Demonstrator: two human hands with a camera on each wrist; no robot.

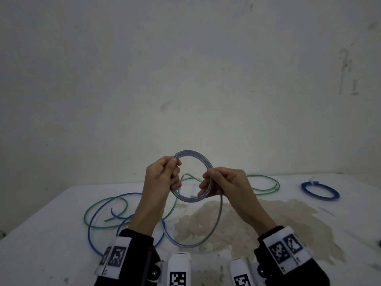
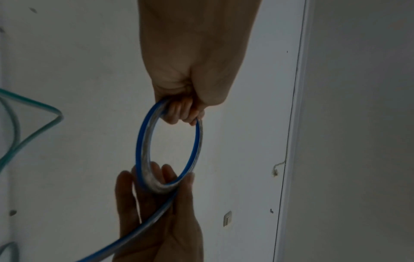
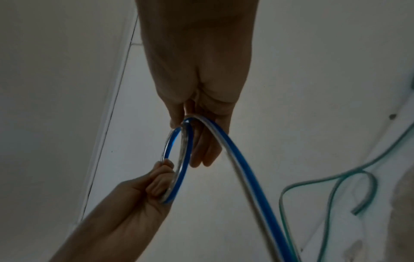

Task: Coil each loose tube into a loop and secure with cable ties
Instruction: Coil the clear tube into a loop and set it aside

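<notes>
- White table (image 1: 61, 234) with a brown stain lies under the raised coil (image 1: 192, 176) of blue-striped tube.
- Left hand (image 1: 162, 182) grasps the coil's left side with curled fingers; right hand (image 1: 224, 182) pinches its right side.
- Uncoiled tail (image 1: 219, 219) hangs down below the right hand, so this hand is nearer for the next turn.

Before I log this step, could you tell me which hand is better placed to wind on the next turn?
Probably the right hand: the tube's loose tail leaves its grip, while the left hand grips the coil.

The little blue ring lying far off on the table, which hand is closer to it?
Right. The right hand is nearer the blue ring, though apart from it; the left hand is farther away.
</notes>
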